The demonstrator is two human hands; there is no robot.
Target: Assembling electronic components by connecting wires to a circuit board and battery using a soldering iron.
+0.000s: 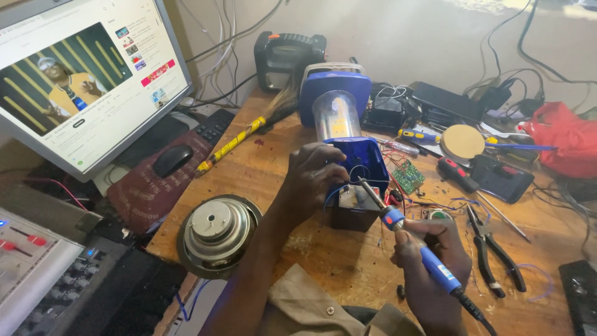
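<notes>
My left hand (pixel 314 176) grips the open blue plastic base (pixel 367 160) of a lantern lying on the wooden workbench (pixel 323 255). The lantern's clear tube and blue top (pixel 336 102) point away from me. A dark battery block (pixel 353 208) with a grey top sits at the open end. My right hand (pixel 429 258) holds a blue soldering iron (pixel 407 233) like a pen. Its metal tip touches near the wires inside the base. A small green circuit board (pixel 408 176) hangs on wires just right of the base.
A loudspeaker driver (pixel 217 233) lies at the bench's left front. Pliers (pixel 491 246), screwdrivers (pixel 457 174), a round solder reel (pixel 461 141) and a red bag (pixel 563 137) crowd the right. A monitor (pixel 87 74), mouse (pixel 172 160), brush (pixel 249 130) and audio mixer (pixel 37 267) stand left.
</notes>
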